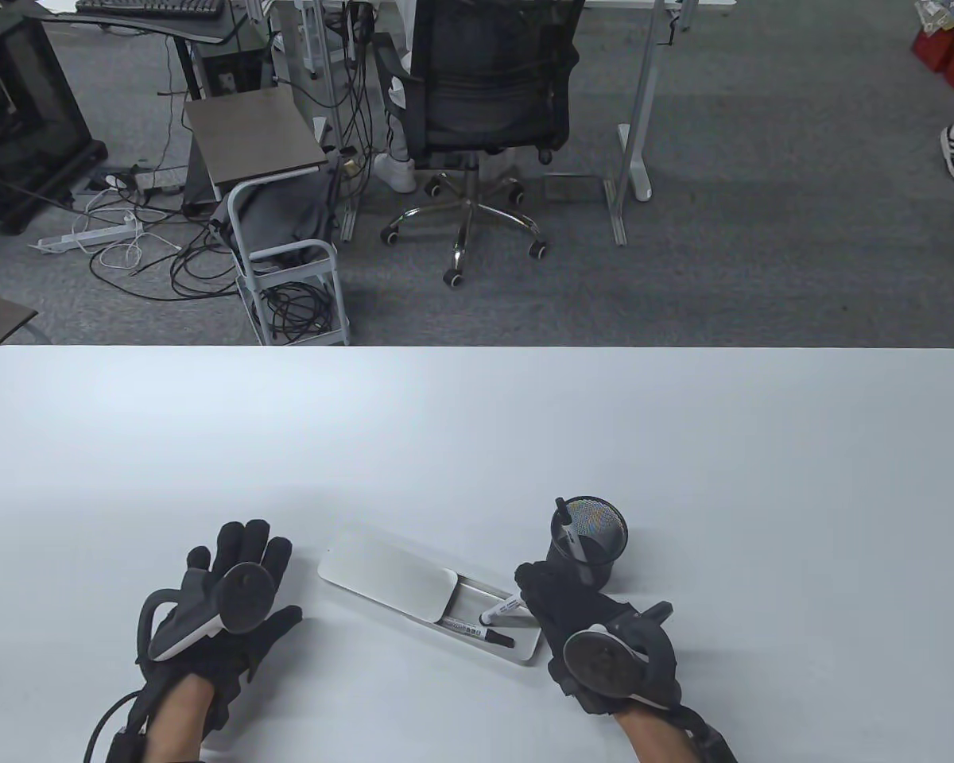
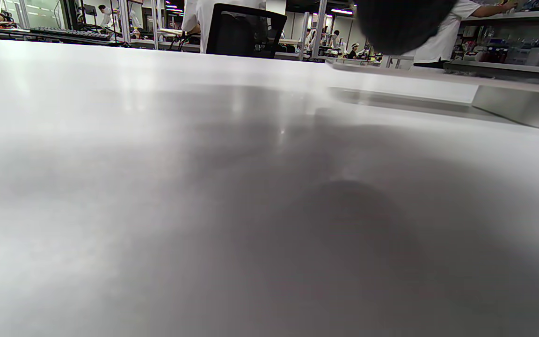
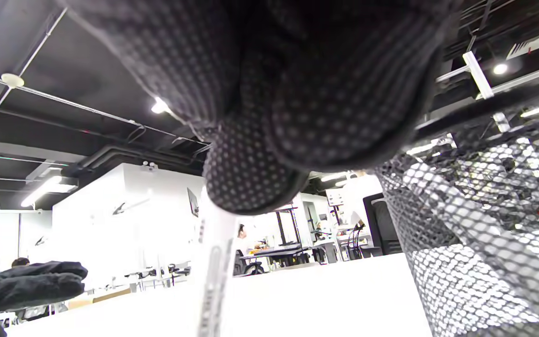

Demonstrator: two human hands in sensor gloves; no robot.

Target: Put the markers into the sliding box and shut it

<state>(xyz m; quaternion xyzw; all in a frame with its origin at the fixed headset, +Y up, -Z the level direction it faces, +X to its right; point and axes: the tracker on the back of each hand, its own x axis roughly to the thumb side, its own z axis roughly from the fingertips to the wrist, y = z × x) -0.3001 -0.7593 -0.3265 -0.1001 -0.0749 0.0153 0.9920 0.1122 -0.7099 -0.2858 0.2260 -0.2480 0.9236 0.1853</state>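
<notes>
A white sliding box [image 1: 517, 650] lies at the front middle of the table, its lid [image 1: 389, 574] slid back to the left so the right part is uncovered. One marker [image 1: 477, 632] lies inside the uncovered part. My right hand [image 1: 552, 604] pinches a second white marker [image 1: 502, 609] with a black cap, tilted over the box; in the right wrist view its barrel [image 3: 213, 276] hangs below my fingers [image 3: 251, 173]. A third marker [image 1: 568, 531] stands in the black mesh cup [image 1: 588, 542]. My left hand [image 1: 230, 592] rests flat on the table left of the box, fingers straight.
The mesh cup [image 3: 484, 210] stands just behind my right hand, close to the box's right end. An office chair [image 1: 485, 111] and a small cart [image 1: 286, 238] stand on the floor beyond the table's far edge.
</notes>
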